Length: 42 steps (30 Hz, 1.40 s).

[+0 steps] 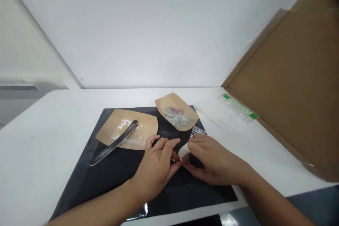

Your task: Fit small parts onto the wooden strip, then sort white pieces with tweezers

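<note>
Through the head camera I see a white wall behind a white table, with a brown cardboard panel along the right. On the table lies a black mat, and over it my two hands meet. My right hand has a white wrap on one finger; my left hand comes in beside it. Both have thumb and fingers drawn in narrow around a tiny pale piece where the fingertips meet; I cannot tell which hand grips it. Beyond my left hand, a brown paper tray has a dark curved stick lying across it and small white bits in it. A second paper tray, farther back, bears greyish and reddish material. A green-edged strip lies beside the cardboard, and white marks show near the mat's right edge.
</note>
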{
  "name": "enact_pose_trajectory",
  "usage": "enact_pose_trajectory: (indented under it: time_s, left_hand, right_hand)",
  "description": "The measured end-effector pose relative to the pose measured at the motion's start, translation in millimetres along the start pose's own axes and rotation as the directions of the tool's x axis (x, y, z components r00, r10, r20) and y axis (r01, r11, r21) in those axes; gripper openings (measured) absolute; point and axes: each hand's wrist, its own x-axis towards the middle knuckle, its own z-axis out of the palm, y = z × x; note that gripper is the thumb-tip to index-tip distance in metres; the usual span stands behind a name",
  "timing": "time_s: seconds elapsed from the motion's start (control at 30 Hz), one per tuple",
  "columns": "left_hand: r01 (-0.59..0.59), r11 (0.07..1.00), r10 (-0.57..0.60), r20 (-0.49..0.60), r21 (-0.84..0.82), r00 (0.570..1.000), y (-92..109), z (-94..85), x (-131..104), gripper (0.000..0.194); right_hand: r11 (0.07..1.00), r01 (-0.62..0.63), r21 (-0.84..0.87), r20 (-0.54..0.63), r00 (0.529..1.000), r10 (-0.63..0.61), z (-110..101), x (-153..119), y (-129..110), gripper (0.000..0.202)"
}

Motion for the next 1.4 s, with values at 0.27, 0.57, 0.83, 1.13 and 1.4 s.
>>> enact_pose_trajectory:
  time_s: [0.27,0.57,0.83,1.13,1.4]
  left_hand:
    - [-0.083,0.995,0.081,0.042,0.048,0.996,0,-3.6,-1,0.007]
    - [-0.124,0.989,0.12,0.049,0.08,0.992,3,-4.8,1,0.015]
    - [-0.119,0.99,0.113,0.077,0.08,0.991,6,-7.4,1,0.016]
    - [-0.124,0.988,0.119,0.062,0.088,0.991,2,-6.2,-2,0.011]
    - [-0.109,0.991,0.105,0.051,0.08,0.993,1,-5.0,-5,0.009]
  right_hand:
    - [0.973,-0.228,-0.024,-0.3,0.93,0.21,-18,-9,25,0.018]
    - [0.891,-0.45,0.054,-0.236,0.861,0.45,-32,-15,60,0.029]
    - [0.897,-0.442,0.023,-0.184,0.88,0.438,-31,-19,67,0.022]
    - [0.917,-0.396,-0.046,-0.088,0.916,0.391,-20,-15,61,0.014]
    - [0.94,-0.322,-0.114,-0.054,0.947,0.317,-10,-10,63,0.011]
